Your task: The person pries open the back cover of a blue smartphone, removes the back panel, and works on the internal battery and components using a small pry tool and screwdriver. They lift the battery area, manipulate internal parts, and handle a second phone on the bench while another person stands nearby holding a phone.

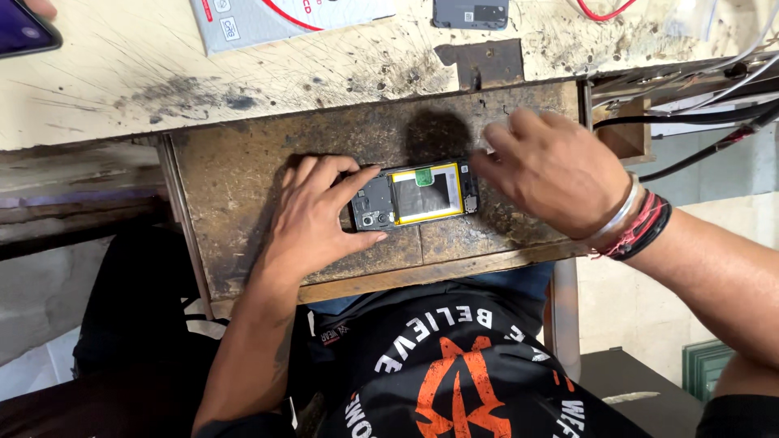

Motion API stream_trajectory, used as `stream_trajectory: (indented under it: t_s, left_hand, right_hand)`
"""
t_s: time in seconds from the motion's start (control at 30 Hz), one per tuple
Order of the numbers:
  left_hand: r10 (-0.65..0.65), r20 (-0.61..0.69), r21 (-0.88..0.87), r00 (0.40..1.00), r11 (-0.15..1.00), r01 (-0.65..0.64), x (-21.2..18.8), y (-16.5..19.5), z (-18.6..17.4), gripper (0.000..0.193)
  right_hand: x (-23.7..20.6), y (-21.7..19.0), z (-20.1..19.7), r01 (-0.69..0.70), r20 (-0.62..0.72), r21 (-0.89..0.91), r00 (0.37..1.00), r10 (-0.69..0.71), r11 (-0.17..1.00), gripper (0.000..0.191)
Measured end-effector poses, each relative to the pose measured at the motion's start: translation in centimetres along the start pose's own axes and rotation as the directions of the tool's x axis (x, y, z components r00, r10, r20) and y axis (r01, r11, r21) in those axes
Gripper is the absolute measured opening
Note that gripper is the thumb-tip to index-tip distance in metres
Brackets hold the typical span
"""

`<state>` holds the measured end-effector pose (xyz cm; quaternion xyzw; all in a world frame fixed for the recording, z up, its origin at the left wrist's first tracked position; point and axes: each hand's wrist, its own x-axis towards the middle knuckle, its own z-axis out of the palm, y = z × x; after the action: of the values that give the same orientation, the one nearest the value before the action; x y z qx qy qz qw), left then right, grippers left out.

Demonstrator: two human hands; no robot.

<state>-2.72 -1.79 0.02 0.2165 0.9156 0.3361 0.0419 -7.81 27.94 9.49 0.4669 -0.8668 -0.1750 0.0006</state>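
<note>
— Left hand (312, 215)?
— Fingers spread, thumb and forefinger pinching the camera end of the opened black smartphone with a yellow-framed battery (415, 195), flat on the brown worn wooden pull-out desk (235, 170).
— Right hand (552, 170)?
— Loosely curled, fingertips touching the phone's other end; pinching or not, cannot tell.
— Position?
— Between both hands, lengthwise.
— Count?
— One opened phone, two hands, several bracelets (637, 223) on the right wrist.

Scratched pale workbench (97, 89), grey box (276, 20), dark phone (471, 12) at top edge, red wire (600, 11), black cables (690, 118) right.
</note>
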Motion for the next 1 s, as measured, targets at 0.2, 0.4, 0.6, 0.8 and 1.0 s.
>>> stream_trajectory:
  t_s: [0.2,0.4,0.6,0.8,1.0]
  left_hand:
    - [0.003,0.0,0.0,1.0,1.0,-0.003,-0.2,-0.1,0.0,0.083]
    - [-0.006,0.007,0.007,1.0,1.0,0.006,-0.1,-0.2,0.2,0.084]
    - [-0.01,0.015,0.009,1.0,1.0,0.01,-0.1,-0.3,0.3,0.087]
    - [-0.008,0.008,0.009,1.0,1.0,0.008,-0.1,-0.1,0.2,0.087]
    - [0.004,-0.015,-0.008,1.0,1.0,-0.004,-0.2,0.0,-0.1,0.089]
  right_hand:
    - [-0.3,0.1,0.2,0.013,0.033,0.002,0.999,-0.013,1.0,0.01]
    - [-0.1,0.1,0.5,-0.01,0.078,-0.054,0.997,0.014,0.998,0.009]
    - [-0.3,-0.2,-0.4,-0.063,0.006,0.016,0.998,0.063,0.998,0.006]
    - [-0.2,-0.6,-0.5,-0.08,0.017,-0.066,0.997,0.082,0.995,0.008]
    - [-1.3,0.1,-0.8,0.0,-0.153,0.143,0.988,0.022,0.99,0.023]
